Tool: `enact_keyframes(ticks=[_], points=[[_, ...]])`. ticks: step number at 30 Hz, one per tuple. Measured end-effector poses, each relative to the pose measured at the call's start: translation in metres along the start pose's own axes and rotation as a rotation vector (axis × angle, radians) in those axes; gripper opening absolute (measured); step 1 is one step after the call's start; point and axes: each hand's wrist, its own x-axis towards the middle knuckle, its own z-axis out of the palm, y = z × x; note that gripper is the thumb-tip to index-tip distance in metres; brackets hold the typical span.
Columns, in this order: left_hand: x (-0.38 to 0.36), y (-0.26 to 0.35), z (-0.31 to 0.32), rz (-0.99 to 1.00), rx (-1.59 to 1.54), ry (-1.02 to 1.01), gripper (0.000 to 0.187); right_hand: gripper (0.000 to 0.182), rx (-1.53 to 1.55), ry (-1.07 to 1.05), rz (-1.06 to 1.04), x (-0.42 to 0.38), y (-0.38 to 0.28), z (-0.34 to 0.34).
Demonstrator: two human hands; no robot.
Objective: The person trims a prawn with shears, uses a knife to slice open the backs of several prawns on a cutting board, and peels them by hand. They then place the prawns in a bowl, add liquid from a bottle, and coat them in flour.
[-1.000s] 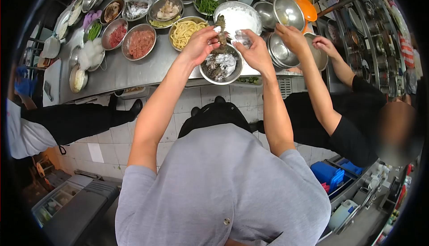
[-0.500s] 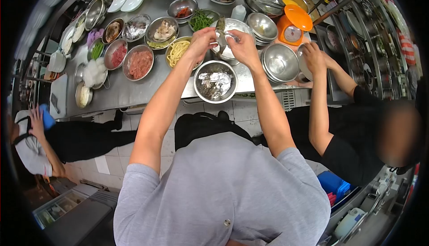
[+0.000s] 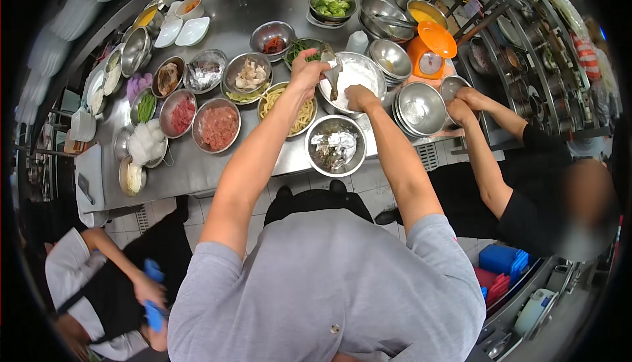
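My left hand (image 3: 308, 72) is closed on a dark, partly white-coated piece (image 3: 334, 76), held at the left rim of a bowl of white powder (image 3: 365, 72). My right hand (image 3: 359, 99) reaches down into that powder, and its fingertips are hidden there. Just in front, a metal bowl (image 3: 336, 145) contains dark and white-coated pieces. Left of the hands are a bowl of yellow noodle-like strips (image 3: 299, 117) and a bowl of green strips (image 3: 297, 51).
Bowls of pink meat (image 3: 218, 127) and pale chunks (image 3: 249, 74) stand left. Stacked metal bowls (image 3: 420, 108) and an orange scale (image 3: 429, 59) are at right. A co-worker's hands (image 3: 466, 102) hold a bowl beyond them. Another person with a blue object (image 3: 155, 296) is at lower left.
My right hand has moved away from the left hand and down into the powder. The left hand still holds the piece. The view has shifted, and the co-worker's bowl at right is now tilted differently.
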Motion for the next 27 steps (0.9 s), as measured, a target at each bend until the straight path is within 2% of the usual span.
enact_keyframes(ticks=[3,4,5,10,13,14,18,21,24,27], points=[[0.003,0.002,0.000,0.007,-0.003,0.039,0.070,0.044,0.291,0.140,0.003,0.001,0.010,-0.006],[0.005,0.003,0.000,0.012,0.009,0.048,0.071,0.037,0.327,0.271,-0.095,-0.005,0.015,-0.010],[0.007,0.003,0.002,0.016,0.019,0.057,0.071,0.038,0.407,0.314,-0.096,-0.007,0.019,-0.016],[0.020,-0.016,0.019,0.056,0.086,0.101,0.072,0.041,0.744,0.542,-0.058,-0.080,-0.017,-0.115],[0.019,-0.021,0.035,0.034,0.049,0.055,0.077,0.039,0.636,0.649,-0.138,-0.078,-0.028,-0.125],[0.019,-0.022,0.039,0.025,0.000,0.024,0.079,0.040,0.500,0.661,-0.166,-0.083,-0.031,-0.127],[0.021,-0.024,0.039,0.014,-0.133,-0.132,0.087,0.042,0.429,0.834,-0.143,-0.091,-0.029,-0.117],[0.022,-0.025,0.037,0.002,-0.169,-0.199,0.090,0.043,0.511,0.893,-0.062,-0.088,-0.030,-0.110],[0.010,-0.018,0.038,0.000,-0.124,-0.223,0.082,0.046,0.638,0.951,-0.045,-0.085,-0.024,-0.107],[0.006,-0.013,0.036,-0.029,-0.155,-0.265,0.078,0.049,0.984,0.807,0.014,-0.062,-0.019,-0.100]])
